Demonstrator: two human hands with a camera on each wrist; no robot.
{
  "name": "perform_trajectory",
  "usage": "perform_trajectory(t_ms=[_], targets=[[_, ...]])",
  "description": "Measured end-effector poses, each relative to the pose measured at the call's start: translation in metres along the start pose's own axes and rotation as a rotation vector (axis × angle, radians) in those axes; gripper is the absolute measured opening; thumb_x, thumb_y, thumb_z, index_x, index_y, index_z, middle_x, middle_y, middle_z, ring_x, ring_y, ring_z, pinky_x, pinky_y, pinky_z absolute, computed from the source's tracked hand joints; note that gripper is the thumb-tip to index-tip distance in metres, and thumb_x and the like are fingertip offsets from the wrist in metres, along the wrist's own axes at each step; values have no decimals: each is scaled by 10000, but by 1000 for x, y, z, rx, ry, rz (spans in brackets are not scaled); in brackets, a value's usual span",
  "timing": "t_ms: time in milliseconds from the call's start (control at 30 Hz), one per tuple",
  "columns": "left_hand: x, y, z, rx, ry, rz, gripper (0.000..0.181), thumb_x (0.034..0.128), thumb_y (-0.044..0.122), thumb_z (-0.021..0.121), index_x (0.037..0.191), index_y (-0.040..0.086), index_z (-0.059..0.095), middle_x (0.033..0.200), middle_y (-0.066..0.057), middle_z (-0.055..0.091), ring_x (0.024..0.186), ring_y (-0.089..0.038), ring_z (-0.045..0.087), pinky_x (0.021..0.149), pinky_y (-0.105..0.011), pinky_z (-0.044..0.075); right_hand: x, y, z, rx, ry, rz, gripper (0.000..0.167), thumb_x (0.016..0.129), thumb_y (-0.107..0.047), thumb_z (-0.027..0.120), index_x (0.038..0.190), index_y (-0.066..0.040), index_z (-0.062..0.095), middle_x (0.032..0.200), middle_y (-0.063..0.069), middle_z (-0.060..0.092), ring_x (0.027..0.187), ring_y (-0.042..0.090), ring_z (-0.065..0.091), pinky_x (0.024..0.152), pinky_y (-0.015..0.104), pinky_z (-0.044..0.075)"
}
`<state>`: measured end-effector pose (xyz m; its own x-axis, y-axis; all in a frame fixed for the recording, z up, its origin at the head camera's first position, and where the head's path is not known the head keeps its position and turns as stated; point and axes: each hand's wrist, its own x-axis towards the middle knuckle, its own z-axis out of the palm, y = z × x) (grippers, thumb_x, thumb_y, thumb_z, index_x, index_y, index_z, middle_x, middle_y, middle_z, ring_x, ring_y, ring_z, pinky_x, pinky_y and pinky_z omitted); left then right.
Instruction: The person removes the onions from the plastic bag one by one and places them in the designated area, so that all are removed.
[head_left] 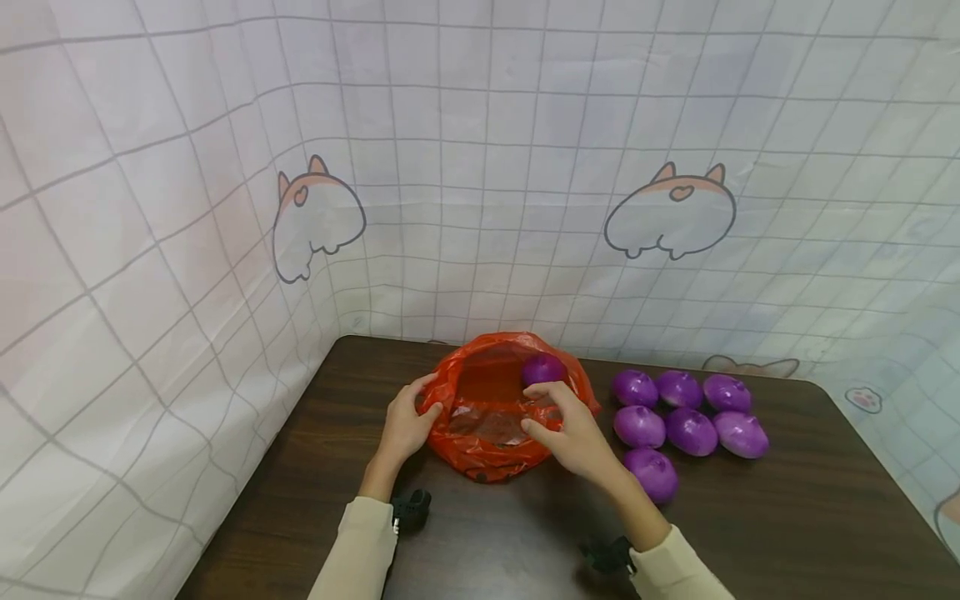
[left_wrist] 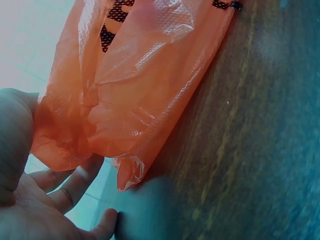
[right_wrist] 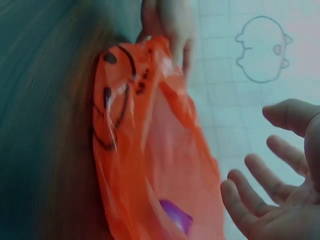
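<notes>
A red plastic bag stands on the table with its mouth spread wide; black marks show on its side in the right wrist view. My left hand holds the bag's left rim between thumb and fingers. Over the right part of the mouth, my right hand has its fingers spread and slightly bent, holding nothing. Inside the bag, against its far right wall, lies a shiny purple onion-shaped ball. The right wrist view shows a purple ball in the bag too.
Several more purple balls sit in rough rows right of the bag; the nearest ball lies close to my right forearm. The dark wooden table meets a white gridded sheet at the back and left.
</notes>
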<state>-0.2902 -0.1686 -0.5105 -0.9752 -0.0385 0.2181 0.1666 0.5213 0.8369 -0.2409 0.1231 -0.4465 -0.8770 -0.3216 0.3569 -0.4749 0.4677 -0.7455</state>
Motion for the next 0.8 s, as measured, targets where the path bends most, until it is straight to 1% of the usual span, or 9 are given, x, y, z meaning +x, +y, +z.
perform_trajectory(t_ms=[33,100,267,333,433,567,667,800], targets=[[0,0,0,-3,0,1,523,953,134,712,1454,188,571,1319,-164,626,1205,-349,605,1011,-562,501,5,1,5,12,2,16,398,929,-201,749,1297,-169,600,1276,31,611,1191,259,584,1013,530,504],[0,0,1,-8,-1,0,521,952,137,714,1450,193,574,1310,-157,627,1197,-341,605,1008,-553,503,15,3,14,31,15,43,406,925,-182,749,1300,-137,599,1295,78,594,1208,289,570,1034,553,487],[0,0,3,-5,3,-2,517,952,145,716,1448,199,577,1307,-150,627,1206,-337,602,1015,-552,499,37,13,26,3,58,115,459,900,-174,757,1316,-77,591,1356,181,547,1274,378,514,1098,583,426],[0,-1,3,-5,2,-3,517,953,148,714,1449,201,576,1312,-149,626,1211,-337,601,1017,-553,500,43,18,28,-22,70,154,489,892,-188,758,1335,-74,584,1412,188,515,1321,396,463,1120,599,396],[0,0,2,-4,1,0,517,955,149,713,1450,203,575,1311,-152,628,1204,-335,603,1007,-552,506,51,28,32,-57,89,220,523,893,-218,756,1365,-91,572,1493,175,450,1367,412,381,1113,623,379],[0,0,0,-3,0,-1,512,957,154,711,1448,209,576,1309,-150,627,1194,-333,604,998,-548,510,61,40,39,-80,127,294,541,888,-238,754,1383,-129,564,1515,167,401,1352,408,349,1046,607,435],[0,-1,0,-3,1,-4,511,956,158,710,1447,208,577,1312,-151,626,1199,-337,602,1007,-550,506,69,47,43,-102,143,332,585,879,-255,751,1415,-160,538,1476,172,409,1293,405,401,975,563,498],[0,-1,2,-1,-3,-5,510,958,158,709,1448,204,576,1324,-151,621,1211,-343,600,1020,-554,501,76,55,44,-127,157,376,665,870,-280,753,1466,-159,486,1408,210,442,1190,416,495,908,545,536]])
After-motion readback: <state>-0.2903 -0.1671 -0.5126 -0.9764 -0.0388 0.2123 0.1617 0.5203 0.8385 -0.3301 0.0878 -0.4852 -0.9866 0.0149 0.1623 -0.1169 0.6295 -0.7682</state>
